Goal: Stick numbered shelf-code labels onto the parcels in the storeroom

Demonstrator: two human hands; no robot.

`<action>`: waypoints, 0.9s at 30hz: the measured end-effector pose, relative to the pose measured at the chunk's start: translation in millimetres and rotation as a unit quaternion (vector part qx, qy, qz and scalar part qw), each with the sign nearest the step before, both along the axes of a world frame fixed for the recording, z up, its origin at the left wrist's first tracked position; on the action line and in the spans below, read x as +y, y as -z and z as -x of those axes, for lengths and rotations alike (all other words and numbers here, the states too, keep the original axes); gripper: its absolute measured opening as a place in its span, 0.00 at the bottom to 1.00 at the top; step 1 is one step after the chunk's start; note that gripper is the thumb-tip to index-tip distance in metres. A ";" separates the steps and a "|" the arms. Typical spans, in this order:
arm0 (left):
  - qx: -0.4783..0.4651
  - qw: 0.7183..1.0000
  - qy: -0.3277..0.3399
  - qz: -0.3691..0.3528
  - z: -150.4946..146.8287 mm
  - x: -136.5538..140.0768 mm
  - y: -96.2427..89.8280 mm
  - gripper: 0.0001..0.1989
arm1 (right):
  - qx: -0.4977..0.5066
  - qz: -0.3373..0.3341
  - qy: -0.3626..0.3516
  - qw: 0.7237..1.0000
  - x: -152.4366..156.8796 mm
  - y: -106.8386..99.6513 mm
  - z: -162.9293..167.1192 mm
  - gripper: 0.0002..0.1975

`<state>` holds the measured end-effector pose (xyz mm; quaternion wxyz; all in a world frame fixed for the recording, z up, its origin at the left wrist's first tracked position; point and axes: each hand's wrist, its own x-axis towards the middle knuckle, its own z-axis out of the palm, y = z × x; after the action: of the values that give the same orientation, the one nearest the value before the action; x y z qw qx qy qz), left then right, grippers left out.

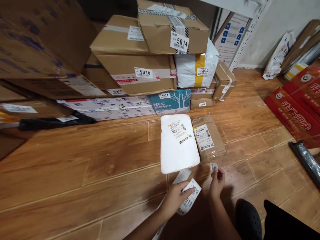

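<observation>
My left hand (175,196) is closed on a strip of white number labels (189,201), where 5020 and 013 can be read; the strip's tail hangs behind the wrist toward the floor. Between the fingertips of my right hand (217,181) is a small white label (214,167), held just below a brown taped parcel (217,141). That parcel lies on the floor and bears a printed shipping label. To its left, almost touching, lies a white padded parcel (175,153), with print on its upper part. Neither hand touches the parcels.
Cartons are stacked along the back, among them box 5010 (120,66), box 5014 (155,35) and a teal NFC carton (170,106). Red cartons (287,113) stand at the right, near a black wrapped bar (306,163). A dark shoe (248,218) shows at the bottom.
</observation>
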<state>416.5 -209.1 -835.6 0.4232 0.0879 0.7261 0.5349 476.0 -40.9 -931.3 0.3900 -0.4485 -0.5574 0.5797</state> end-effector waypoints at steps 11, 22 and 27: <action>0.001 0.992 -0.115 -0.059 -9.2 -11.3 -14.9 0.19 | 0.010 0.022 0.043 0.999 20.3 2.5 25.5 0.21; -0.053 0.959 -0.260 -0.105 -3.0 0.5 -36.2 0.24 | 0.001 -0.079 -0.450 0.890 -41.1 -114.5 25.5 0.10; -0.066 0.939 -0.323 -0.099 -0.1 1.1 -35.4 0.24 | -0.020 -0.036 -0.471 0.881 -31.9 -117.4 34.9 0.09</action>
<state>416.6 -208.1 -800.2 0.2639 -0.1449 0.6293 0.7164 441.1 -72.8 -813.9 0.0754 -0.1308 -0.7309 0.6656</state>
